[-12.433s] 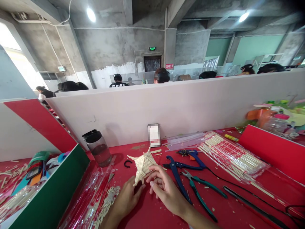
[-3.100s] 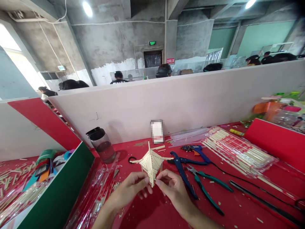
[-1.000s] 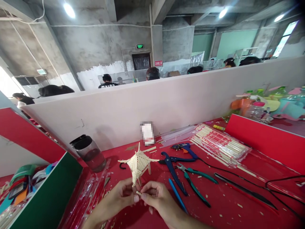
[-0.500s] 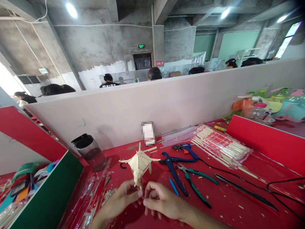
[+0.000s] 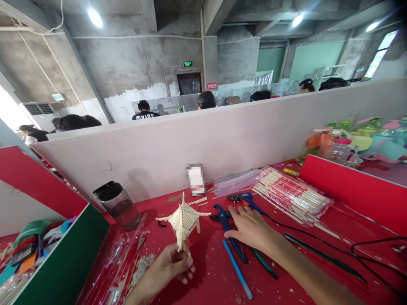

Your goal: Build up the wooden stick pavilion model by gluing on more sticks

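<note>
A small pavilion-like model (image 5: 184,219) made of pale wooden sticks, with a pointed, flared roof and legs, stands on the red table. My left hand (image 5: 175,266) is closed at its near corner, thumb against fingers, and a thin wooden stick (image 5: 190,255) shows at the fingertips. My right hand (image 5: 251,226) is stretched out, fingers apart, over the blue-handled cutter (image 5: 226,224) and the green-handled pliers (image 5: 265,263), hiding part of both. Just beyond its fingertips lies a blue hot glue gun (image 5: 243,198). A blue pen-like rod (image 5: 237,269) lies nearer me.
Bagged wooden sticks (image 5: 292,195) lie at the right, near a black cable and long black-tipped tweezers (image 5: 327,258). A dark-lidded bottle (image 5: 117,205) stands left, beside plastic wrappers (image 5: 111,262) and a green divider (image 5: 60,258). A phone (image 5: 196,180) leans against the white partition (image 5: 171,148).
My right hand has left the spot beside my left hand and moved right and forward over the tools, its fingers spreading. The blue rod now shows more fully. My left hand stays by the model.
</note>
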Demonstrator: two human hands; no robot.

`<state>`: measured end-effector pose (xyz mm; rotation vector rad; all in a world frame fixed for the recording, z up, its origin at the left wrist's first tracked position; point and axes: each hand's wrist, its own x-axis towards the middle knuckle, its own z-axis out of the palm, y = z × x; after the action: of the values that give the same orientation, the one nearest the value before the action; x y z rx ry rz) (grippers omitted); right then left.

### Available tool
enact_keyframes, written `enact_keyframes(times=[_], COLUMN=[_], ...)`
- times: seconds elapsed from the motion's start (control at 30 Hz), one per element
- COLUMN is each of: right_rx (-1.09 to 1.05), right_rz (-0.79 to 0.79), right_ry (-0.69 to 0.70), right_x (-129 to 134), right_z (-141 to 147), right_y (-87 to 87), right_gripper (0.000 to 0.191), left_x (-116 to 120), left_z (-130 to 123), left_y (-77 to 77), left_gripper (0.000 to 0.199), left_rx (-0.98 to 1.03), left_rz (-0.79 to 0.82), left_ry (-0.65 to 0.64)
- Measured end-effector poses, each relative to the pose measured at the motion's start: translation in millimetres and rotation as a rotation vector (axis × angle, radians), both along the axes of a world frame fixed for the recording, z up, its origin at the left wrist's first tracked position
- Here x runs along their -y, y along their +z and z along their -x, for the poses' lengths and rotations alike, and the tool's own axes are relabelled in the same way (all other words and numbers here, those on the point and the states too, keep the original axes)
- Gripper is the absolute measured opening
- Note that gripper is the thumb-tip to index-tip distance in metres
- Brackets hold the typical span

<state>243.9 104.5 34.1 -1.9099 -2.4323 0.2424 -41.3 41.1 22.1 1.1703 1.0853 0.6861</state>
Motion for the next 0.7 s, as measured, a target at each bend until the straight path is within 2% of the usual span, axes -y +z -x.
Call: enact_keyframes(times=[0.1, 0.27, 0.47, 0.57, 0.7], right_rx=[0.014, -0.011, -0.065, -0.11, -0.219], right_rz=[0.031, -0.038, -0.099, -0.11, -0.104], right_ry=[-0.008, -0.008, -0.021, -0.017, -0.021], right_x=[1.7, 6.2, 2.2, -0.6, -4.2], right_z=[3.2, 11.7, 21.5, 19.0, 7.0], right_y=[-8.0, -14.0, -23.0, -17.7, 4.2], right_gripper=[0.082, 0.08, 0.063, 0.06, 0.057], left_x=[1.7, 3.8, 10.5, 16.5, 25.3], left_z=[-2.3, -4.1, -12.0, -21.5, -35.2], left_y=[2.2, -1.4, -14.5, -19.7, -23.0], left_gripper=[0.048, 0.047, 0.047, 0.049, 0.051], left_rx=[-0.034, -0.05, -0.024, -0.019, -0.005], left_rz=[0.013, -0.005, -0.03, -0.031, -0.053], left_ry=[-0.041, -0.039, -0.013, -0.003, 0.054])
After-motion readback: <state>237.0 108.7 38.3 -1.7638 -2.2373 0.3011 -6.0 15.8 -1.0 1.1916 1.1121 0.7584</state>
